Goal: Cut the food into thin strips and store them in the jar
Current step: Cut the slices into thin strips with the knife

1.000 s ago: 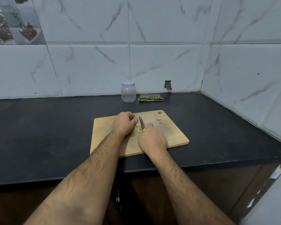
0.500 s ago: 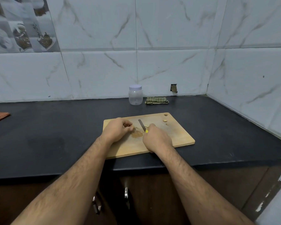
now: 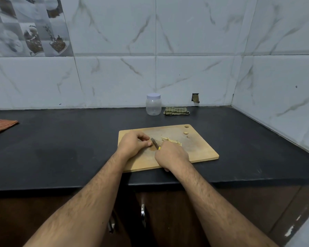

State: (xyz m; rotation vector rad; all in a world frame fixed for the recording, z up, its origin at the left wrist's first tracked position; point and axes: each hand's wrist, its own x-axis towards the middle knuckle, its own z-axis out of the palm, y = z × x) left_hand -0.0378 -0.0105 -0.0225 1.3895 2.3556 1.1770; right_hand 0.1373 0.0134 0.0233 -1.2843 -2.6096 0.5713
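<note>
Curled right hand (image 3: pixel 171 155) grips the knife (image 3: pixel 155 143); left hand (image 3: pixel 134 144) pins the food (hidden); cut strips (image 3: pixel 171 140) look light, limp; pinch gently.

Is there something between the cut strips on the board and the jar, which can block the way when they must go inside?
Only the jar's own lid, which is on. The counter between the strips on the cutting board and the jar is bare; the green cloth lies beside it.

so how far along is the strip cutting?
Done: a pile of pale cut strips lies on the wooden cutting board. In hand: right hand grips the yellow-handled knife; left hand steadies the food. Left: the lidded clear plastic jar looks empty.
</note>
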